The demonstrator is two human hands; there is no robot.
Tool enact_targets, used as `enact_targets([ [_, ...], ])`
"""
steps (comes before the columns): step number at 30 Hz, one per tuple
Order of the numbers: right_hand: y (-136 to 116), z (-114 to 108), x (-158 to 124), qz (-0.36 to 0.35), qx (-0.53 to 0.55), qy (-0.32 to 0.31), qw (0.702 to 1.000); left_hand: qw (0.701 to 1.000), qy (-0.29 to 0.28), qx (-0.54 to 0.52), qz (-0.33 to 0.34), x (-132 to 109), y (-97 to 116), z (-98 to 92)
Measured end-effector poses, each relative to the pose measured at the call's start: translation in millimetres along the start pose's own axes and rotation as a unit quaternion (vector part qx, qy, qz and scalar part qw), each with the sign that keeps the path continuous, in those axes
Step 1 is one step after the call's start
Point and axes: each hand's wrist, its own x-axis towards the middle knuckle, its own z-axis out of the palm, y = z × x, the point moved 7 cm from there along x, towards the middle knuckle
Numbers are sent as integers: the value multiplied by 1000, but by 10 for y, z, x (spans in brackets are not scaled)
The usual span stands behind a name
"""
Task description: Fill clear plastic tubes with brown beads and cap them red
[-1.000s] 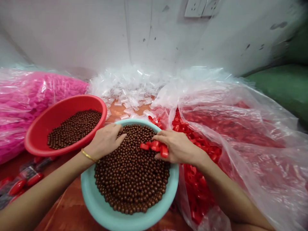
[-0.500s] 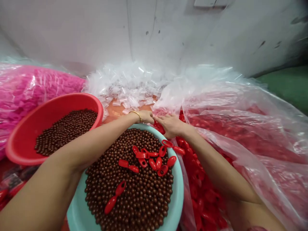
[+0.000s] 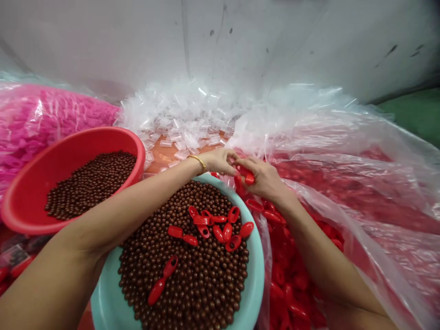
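My left hand [image 3: 220, 161], with a gold bangle at the wrist, reaches past the far rim of the teal basin [image 3: 256, 275], fingers curled together beside my right hand. My right hand [image 3: 263, 178] is closed on red plastic scoops [image 3: 246, 174] at the mouth of the clear bag of red scoops [image 3: 343, 192]. The teal basin is full of small brown balls [image 3: 199, 284]. Several loose red scoops [image 3: 220, 227] lie on top of the balls, one more [image 3: 162, 280] nearer to me.
A red basin [image 3: 34, 183] with brown balls stands at the left. Behind it lies a bag of pink parts [image 3: 41, 119]. Small clear plastic pieces [image 3: 182, 123] are heaped at the back by the white wall. Packed items [image 3: 13, 263] lie at the lower left.
A second ago both hands were over the teal basin, the right holding red scoops. Those scoops now lie on the balls, and both hands have moved back to the bag's mouth, where the right hand holds scoops.
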Motion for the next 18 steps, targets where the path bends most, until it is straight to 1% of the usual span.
enact_targets([
  [2,-100,-166,-95,-8,11,31,999,999,-20,-15,24,-45,67,-6],
  [3,-186,-228,-151,-23,21,25,999,999,-28,-16,23,-68,66,-18],
  [5,-406,-303,-276,-72,63,-34,995,999,-26,-16,11,-116,19,-74],
  [7,-592,-333,-398,-107,122,-124,979,1000,-6,-25,2,-164,-49,-168],
  [9,-679,-390,-441,-125,200,-166,957,999,26,-40,-9,-203,-140,-292],
  [10,-662,-410,-410,-119,239,-169,949,998,46,-41,-22,-219,-202,-364],
  [12,-507,-398,-239,-77,292,-145,942,993,98,-13,-72,-247,-374,-535],
  [13,-384,-349,-111,-42,293,-130,946,986,125,20,-109,-266,-477,-627],
  [14,-267,-292,35,-17,269,-107,957,976,152,59,-147,-291,-580,-720],
  [15,-195,-223,189,-19,234,-89,968,963,174,99,-182,-319,-677,-804],
  [16,-158,-102,338,-32,182,-104,977,949,191,135,-209,-347,-763,-875],
  [17,-142,47,475,-47,121,-132,983,938,204,163,-228,-371,-839,-928],
  [18,-140,221,589,-60,67,-178,980,931,212,182,-236,-389,-905,-961],
])
